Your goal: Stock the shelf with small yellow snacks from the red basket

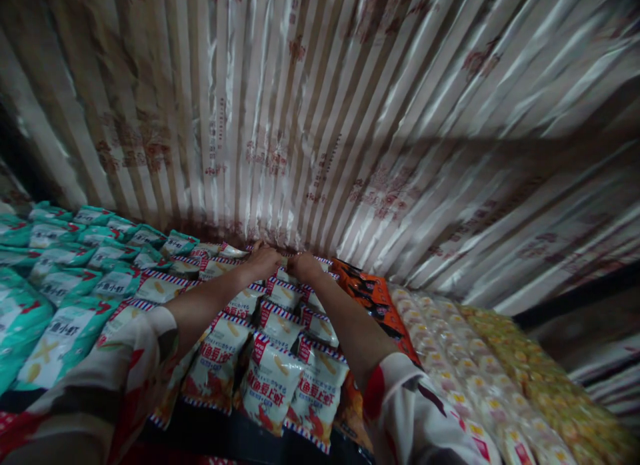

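Both arms reach forward over rows of white snack bags (273, 378) with red lettering and red-blue striped edges. At the back row, my left hand (264, 260) is closed, its fingers curled at the top of a snack bag (284, 273). Just to the right, my right hand (304, 268) is also closed, at the other side of that bag. The hands are close together with a small gap between them. Dim light and blur partly hide the fingertips.
Teal snack bags (75, 318) fill the left side. To the right lie orange packets (373, 295), clear-wrapped white packs (450, 352) and yellow-wrapped items (545, 378). A wrinkled, striped plastic-like sheet (300, 118) rises behind the rows. A dark shelf edge (215, 432) runs in front.
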The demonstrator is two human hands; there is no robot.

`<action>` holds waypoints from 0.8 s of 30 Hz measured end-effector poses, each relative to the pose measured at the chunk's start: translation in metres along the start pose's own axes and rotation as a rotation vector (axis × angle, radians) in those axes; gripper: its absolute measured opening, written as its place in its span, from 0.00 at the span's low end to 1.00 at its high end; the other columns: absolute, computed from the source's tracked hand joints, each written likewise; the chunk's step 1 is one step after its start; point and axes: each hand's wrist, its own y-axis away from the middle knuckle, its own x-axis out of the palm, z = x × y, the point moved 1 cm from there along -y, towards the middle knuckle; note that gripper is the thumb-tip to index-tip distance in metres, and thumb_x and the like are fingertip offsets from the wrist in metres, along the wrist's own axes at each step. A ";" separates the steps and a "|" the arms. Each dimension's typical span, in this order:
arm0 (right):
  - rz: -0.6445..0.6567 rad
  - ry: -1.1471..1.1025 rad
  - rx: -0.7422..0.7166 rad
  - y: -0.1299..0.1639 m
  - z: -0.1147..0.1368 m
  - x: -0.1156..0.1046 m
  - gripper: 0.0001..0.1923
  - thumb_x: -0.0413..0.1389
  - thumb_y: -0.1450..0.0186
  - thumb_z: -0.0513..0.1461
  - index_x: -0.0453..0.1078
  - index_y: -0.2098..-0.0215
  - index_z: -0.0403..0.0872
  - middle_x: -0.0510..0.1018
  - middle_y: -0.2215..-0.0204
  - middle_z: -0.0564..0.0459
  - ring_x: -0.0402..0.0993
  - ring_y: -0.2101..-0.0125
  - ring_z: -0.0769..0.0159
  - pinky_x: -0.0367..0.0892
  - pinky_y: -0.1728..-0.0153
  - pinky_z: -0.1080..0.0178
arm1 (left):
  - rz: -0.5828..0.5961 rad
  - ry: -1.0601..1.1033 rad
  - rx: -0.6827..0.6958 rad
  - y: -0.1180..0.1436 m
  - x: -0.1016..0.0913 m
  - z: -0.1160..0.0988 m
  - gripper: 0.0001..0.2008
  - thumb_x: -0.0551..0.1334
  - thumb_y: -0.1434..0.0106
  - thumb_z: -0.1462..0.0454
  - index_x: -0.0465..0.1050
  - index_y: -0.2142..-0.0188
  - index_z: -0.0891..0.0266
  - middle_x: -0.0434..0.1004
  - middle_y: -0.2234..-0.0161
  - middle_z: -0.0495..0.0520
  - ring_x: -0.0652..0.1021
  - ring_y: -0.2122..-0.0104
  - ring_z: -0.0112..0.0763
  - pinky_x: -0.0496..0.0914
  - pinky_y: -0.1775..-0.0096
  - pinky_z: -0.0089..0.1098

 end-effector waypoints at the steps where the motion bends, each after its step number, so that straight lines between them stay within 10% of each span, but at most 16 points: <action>1: -0.004 -0.001 0.000 -0.001 0.001 0.000 0.14 0.51 0.39 0.36 0.75 0.57 0.47 0.79 0.60 0.44 0.75 0.57 0.60 0.67 0.58 0.65 | 0.003 0.003 -0.008 0.000 0.000 0.001 0.09 0.58 0.44 0.68 0.77 0.69 0.56 0.78 0.67 0.53 0.73 0.58 0.38 0.51 0.43 0.49; 24: -0.064 -0.077 -0.028 0.022 0.001 -0.010 0.16 0.49 0.36 0.38 0.72 0.52 0.50 0.77 0.56 0.48 0.73 0.55 0.64 0.64 0.56 0.67 | 0.068 -0.057 0.124 0.043 -0.025 -0.024 0.09 0.58 0.42 0.65 0.77 0.70 0.61 0.73 0.62 0.58 0.68 0.54 0.41 0.58 0.48 0.41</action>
